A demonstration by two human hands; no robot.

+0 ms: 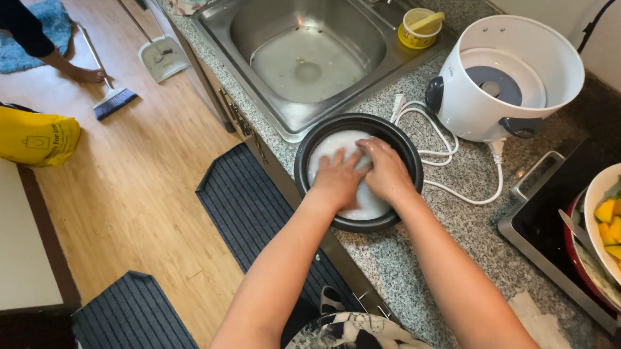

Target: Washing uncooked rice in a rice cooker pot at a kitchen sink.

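Just right of the frame's centre, a black inner cooker pot (358, 170) sits on the speckled granite counter (407, 261), filled with cloudy white water. Both hands are plunged into it — the left hand (338, 179) and the right hand (387, 170) pressed together, fingers loosely curled, gripping nothing firm that I can see. This looks like the rinsing step; the next move likely calls for tipping the water into the steel sink (304, 61) above — slowly, holding back the grains. The white rice cooker body (507, 79) stands open at upper right.

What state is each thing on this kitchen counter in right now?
Black round inner pot: holds cloudy white water.
Left hand: in the pot.
Right hand: in the pot.
White rice cooker: open, empty.
Steel sink: wet, drained.
White cord: loose on counter.
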